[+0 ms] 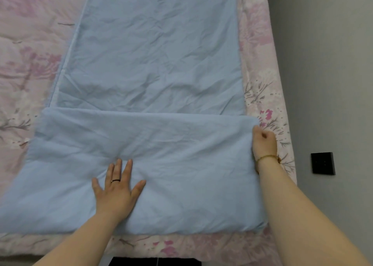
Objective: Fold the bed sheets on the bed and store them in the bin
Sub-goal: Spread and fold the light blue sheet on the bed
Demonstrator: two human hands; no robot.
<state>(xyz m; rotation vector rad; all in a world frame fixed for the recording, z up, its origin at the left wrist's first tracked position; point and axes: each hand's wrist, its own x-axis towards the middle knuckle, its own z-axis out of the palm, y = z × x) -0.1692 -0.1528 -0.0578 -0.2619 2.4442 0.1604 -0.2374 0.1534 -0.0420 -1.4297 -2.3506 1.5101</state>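
1. There is one view only, from a camera worn on the person's head, so no ground is shared with a second view.
2. It faces forward and steeply down, from the near edge of the bed [181, 245] along its length.
3. It sits close: the left forearm [84, 241] and the right forearm [302, 215] come in from the bottom edge and reach mid-frame.
4. The sheet [153, 64] fills the middle and runs out at the top.
5. The lens is wide: the bed's right edge leans against the wall [323, 64], which takes the right side.
6. A dark strip [155, 261] at the bottom edge is perhaps floor, but it is too cut off to tell.
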